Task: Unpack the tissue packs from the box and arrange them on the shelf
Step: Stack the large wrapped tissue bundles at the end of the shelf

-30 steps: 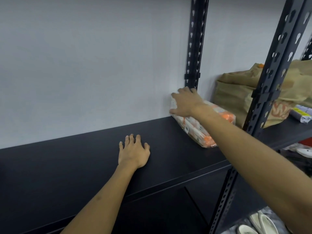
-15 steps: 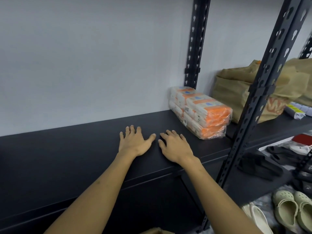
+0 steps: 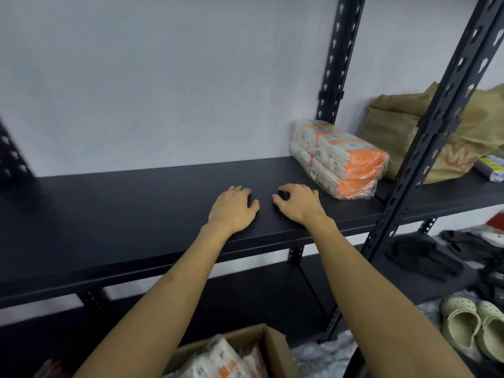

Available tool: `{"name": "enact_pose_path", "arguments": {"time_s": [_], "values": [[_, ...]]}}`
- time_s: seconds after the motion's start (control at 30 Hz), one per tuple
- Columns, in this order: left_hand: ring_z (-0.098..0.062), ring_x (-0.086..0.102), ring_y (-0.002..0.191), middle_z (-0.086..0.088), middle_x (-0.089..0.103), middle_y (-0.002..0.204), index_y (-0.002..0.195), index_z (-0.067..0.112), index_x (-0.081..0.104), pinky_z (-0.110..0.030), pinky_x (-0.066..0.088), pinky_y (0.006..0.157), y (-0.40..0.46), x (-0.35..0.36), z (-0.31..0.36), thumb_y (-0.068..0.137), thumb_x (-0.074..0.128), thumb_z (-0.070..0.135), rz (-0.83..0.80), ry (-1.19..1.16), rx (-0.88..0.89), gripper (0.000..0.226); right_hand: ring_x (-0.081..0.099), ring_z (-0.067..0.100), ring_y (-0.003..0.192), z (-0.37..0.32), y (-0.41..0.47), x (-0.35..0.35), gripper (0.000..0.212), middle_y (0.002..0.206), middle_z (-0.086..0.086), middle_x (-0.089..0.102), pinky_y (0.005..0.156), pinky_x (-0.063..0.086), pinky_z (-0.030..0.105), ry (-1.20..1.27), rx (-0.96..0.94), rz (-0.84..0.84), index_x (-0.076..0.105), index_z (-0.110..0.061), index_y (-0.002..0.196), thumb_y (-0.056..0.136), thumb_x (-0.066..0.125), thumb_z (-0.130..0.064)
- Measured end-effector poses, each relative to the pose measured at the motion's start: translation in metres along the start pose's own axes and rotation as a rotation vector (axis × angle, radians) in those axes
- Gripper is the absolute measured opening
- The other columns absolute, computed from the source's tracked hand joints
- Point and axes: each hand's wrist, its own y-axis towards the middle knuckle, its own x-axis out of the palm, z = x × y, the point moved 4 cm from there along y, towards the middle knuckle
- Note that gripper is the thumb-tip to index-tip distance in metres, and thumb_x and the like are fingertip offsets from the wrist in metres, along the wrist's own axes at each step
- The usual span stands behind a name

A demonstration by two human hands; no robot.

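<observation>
While hands rest empty, tissue pack (image 3: 339, 156) lies flat — long axis front-right.

Both hands rest side by side on the shelf (image 3: 136, 208), left hand (image 3: 233, 211) beside right hand (image 3: 298, 204). The tissue pack (image 3: 338, 156) lies right of them against the wall; the box (image 3: 270, 347) sits below.

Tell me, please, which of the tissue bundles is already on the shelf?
The orange-and-white bundle at the shelf's right end, beside the upright; the others are in the cardboard box below.
</observation>
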Motion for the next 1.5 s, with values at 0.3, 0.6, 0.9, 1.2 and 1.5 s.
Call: {"name": "enact_pose_path", "arguments": {"time_s": [0.3,0.6,0.9,1.2,1.5], "values": [[-0.022,0.035,0.149,-0.005,0.043,0.158,0.152,0.016,0.044,-0.043,0.027,0.123,-0.135,0.015,-0.004,0.108,0.026,0.047,0.326,0.164,0.141,0.057,0.039,0.022,0.143,-0.017,-0.063,0.018,0.044,0.152,0.000,0.050,0.116,0.022,0.046,-0.019,-0.034,0.129,0.059,-0.028,0.138,0.102,0.039,-0.044],[-0.015,0.014,0.156,0.001,0.019,0.169,0.162,0.025,0.018,-0.034,0.019,0.123,-0.230,0.065,-0.021,0.104,0.051,0.036,0.161,-0.228,0.065,0.068,0.025,0.020,0.149,-0.040,-0.194,0.098,0.055,0.168,-0.003,0.017,0.115,0.022,0.049,0.187,-0.048,0.268,0.036,-0.031,0.153,0.105,0.031,-0.056],[-0.024,0.028,0.149,-0.005,0.032,0.162,0.158,0.022,0.028,-0.035,0.022,0.121,-0.311,0.198,-0.116,0.099,0.058,0.039,-0.246,-0.239,-0.406,0.068,0.060,0.021,0.122,0.015,-0.294,0.281,0.043,0.134,0.000,0.061,0.104,0.046,0.038,0.436,0.251,-0.435,0.042,-0.034,0.141,0.100,0.049,-0.046],[-0.024,0.048,0.135,-0.001,0.051,0.148,0.149,0.028,0.038,-0.044,0.041,0.110,-0.311,0.219,-0.135,0.091,0.069,0.045,-0.265,-0.347,-0.676,0.068,0.050,0.026,0.128,0.062,-0.308,0.344,0.067,0.142,0.005,0.052,0.113,0.038,0.049,0.319,0.426,-0.703,0.036,-0.026,0.146,0.090,0.055,-0.058],[-0.031,0.055,0.127,-0.006,0.055,0.140,0.144,0.030,0.043,-0.040,0.044,0.103,-0.314,0.212,-0.149,0.091,0.073,0.034,-0.282,-0.382,-0.867,0.062,0.056,0.022,0.116,0.063,-0.301,0.336,0.057,0.124,0.001,0.062,0.102,0.047,0.049,0.396,0.379,-0.612,0.054,-0.025,0.129,0.084,0.072,-0.054]]}}
